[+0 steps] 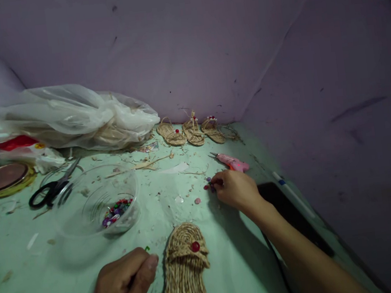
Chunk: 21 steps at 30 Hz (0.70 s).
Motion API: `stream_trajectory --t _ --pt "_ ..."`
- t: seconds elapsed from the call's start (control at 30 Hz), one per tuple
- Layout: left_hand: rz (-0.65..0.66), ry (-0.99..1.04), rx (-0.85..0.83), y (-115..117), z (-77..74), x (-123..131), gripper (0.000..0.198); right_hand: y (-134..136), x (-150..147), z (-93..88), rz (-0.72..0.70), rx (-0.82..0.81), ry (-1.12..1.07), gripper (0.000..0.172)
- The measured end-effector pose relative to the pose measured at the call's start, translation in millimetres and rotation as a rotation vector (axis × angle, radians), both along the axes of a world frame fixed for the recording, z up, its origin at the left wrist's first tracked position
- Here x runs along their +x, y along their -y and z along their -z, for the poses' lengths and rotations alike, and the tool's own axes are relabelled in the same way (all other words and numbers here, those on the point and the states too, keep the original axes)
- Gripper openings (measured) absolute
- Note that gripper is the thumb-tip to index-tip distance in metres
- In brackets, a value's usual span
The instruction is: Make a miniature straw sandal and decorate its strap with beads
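Lying beside the closed left hand [124,284], a ridged tan sandal [186,281] with red bead [195,246] (right hand [236,190]: grip unclear).

L hand [124,284] low, fingers curled; R arm [298,238] fwd, R hand [237,188] palm-down, fingertips [215,181] prob. pinched

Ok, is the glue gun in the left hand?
No, the pink glue gun lies on the table beyond the right hand, well away from the left hand.
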<state>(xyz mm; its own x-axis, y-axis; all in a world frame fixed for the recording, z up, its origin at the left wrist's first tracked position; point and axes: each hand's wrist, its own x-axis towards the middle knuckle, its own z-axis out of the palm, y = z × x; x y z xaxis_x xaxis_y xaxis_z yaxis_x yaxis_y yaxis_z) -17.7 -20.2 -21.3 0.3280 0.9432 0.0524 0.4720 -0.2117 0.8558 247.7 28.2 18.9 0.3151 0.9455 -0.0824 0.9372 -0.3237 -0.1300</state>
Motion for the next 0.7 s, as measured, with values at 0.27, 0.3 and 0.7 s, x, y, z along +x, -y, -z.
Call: stream_trajectory --t 0.27,0.3,0.7 --pt "0.070 0.029 0.044 -5 15.0 -6 0.043 -4 -9 4.2 -0.001 0.022 -0.018 0.019" --pt "0.073 0.038 0.042 -5 13.5 -6 0.043 -3 -9 4.4 -0.002 0.049 -0.039 0.018" --pt "-0.007 0.240 0.068 1 -15.2 6 0.019 92 -59 -24.0 0.124 0.117 -1.754 0.027"
